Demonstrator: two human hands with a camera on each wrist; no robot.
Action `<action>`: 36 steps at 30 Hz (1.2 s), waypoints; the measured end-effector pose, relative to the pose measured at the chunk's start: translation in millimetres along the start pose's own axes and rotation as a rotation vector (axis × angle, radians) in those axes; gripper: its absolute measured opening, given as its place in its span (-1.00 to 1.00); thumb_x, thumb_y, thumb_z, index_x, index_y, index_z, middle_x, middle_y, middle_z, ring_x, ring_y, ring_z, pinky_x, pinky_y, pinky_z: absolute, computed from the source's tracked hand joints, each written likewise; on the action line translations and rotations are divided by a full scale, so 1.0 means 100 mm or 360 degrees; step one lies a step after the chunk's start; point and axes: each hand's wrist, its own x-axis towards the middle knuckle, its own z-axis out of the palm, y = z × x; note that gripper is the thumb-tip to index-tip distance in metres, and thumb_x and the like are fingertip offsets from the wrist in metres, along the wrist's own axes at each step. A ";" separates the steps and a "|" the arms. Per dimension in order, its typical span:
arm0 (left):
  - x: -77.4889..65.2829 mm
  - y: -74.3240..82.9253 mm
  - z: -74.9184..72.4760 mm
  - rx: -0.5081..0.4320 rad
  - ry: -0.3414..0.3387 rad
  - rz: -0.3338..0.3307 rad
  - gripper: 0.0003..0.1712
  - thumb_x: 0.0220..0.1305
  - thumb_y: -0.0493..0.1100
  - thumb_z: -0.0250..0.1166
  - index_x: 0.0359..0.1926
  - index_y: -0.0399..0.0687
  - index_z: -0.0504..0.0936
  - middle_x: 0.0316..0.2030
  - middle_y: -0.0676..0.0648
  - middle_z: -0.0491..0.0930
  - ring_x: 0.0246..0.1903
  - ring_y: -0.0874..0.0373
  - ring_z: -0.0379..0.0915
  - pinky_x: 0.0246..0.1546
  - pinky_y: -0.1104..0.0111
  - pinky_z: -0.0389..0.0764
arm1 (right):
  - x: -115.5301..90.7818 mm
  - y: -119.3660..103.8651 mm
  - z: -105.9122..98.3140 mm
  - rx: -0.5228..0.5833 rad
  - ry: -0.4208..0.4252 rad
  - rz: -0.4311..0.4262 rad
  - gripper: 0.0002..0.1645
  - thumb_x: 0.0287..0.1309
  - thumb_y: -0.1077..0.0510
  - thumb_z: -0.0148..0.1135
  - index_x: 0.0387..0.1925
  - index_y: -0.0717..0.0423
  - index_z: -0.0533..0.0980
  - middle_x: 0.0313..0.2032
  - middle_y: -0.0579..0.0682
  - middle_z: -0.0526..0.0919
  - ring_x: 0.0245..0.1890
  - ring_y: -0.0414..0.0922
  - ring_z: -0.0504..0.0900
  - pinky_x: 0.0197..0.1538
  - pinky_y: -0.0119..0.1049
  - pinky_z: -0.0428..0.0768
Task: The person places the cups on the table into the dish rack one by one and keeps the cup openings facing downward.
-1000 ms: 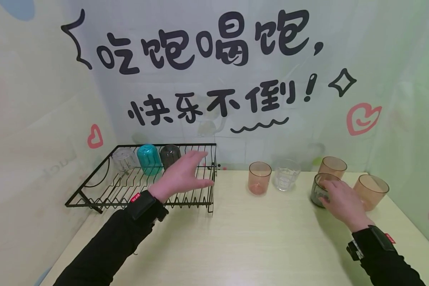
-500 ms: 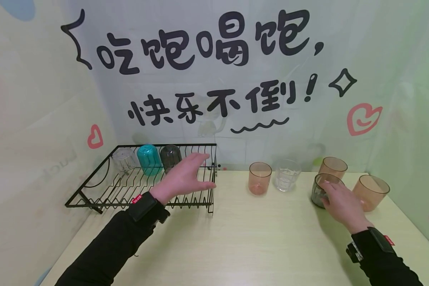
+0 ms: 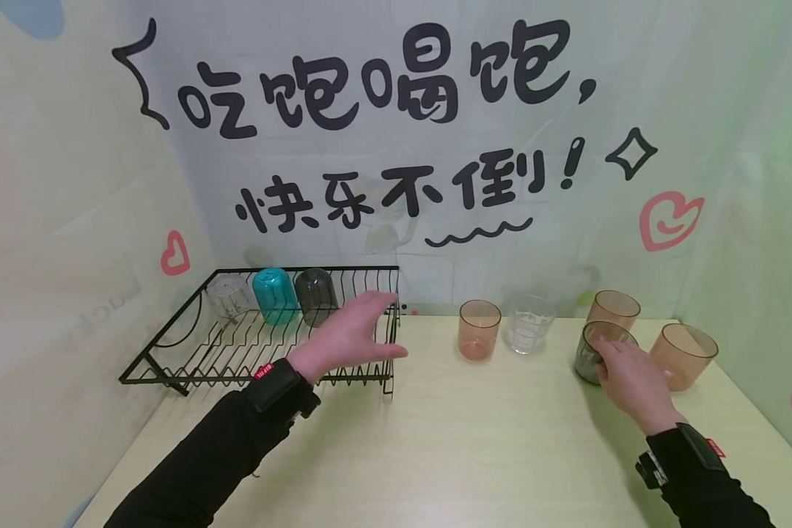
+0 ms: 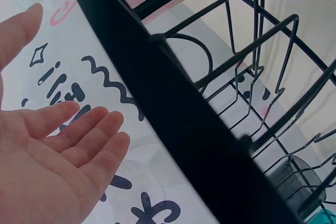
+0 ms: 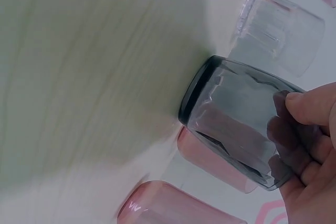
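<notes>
A smoky grey glass (image 3: 589,361) stands upright on the table at the right. My right hand (image 3: 636,383) grips it near its rim; in the right wrist view the thumb is on the near side of the grey glass (image 5: 236,108) and several fingertips show darkened through its wall. My left hand (image 3: 346,336) holds nothing and hangs over the right part of the black wire rack (image 3: 363,379), thumb and fingers spread apart. Seen from the left wrist, this left hand (image 4: 68,156) has its palm showing, beside the rack's dark bar (image 4: 173,108).
Upside down at the rack's back are a clear glass (image 3: 229,295), a blue glass (image 3: 276,295) and a dark glass (image 3: 314,297). An orange glass (image 3: 479,330) and a clear ribbed glass (image 3: 529,326) stand mid-table. Two more orange glasses flank the grey one: one behind (image 3: 614,308), one right (image 3: 683,357).
My left hand has drifted a little right and toward me over the rack. The right hand stays at the grey glass, its fingers slightly closer in at the rim.
</notes>
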 end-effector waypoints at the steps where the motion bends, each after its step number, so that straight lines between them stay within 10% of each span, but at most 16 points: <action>1: 0.00 0.00 0.01 -0.0007 0.0005 0.0009 0.03 0.07 0.16 0.51 0.44 -0.18 0.28 0.36 -0.20 0.32 0.35 -0.09 0.21 0.31 0.07 0.34 | 0.00 0.00 0.00 -0.0004 -0.0013 0.0015 -0.57 -0.02 0.42 0.35 -0.04 0.42 0.53 -0.25 0.30 0.66 -0.24 0.27 0.58 -0.18 0.15 0.54; 36: 0.06 0.17 0.10 -0.0063 0.0029 0.0109 0.07 0.04 0.17 0.52 0.46 -0.15 0.25 0.26 -0.09 0.44 0.32 -0.02 0.27 0.28 0.12 0.38 | 0.05 -0.63 -0.29 0.0145 0.0359 -0.0197 -0.62 -0.17 0.48 0.44 -0.22 0.26 0.60 -0.40 0.09 0.66 -0.33 0.13 0.63 -0.29 0.04 0.58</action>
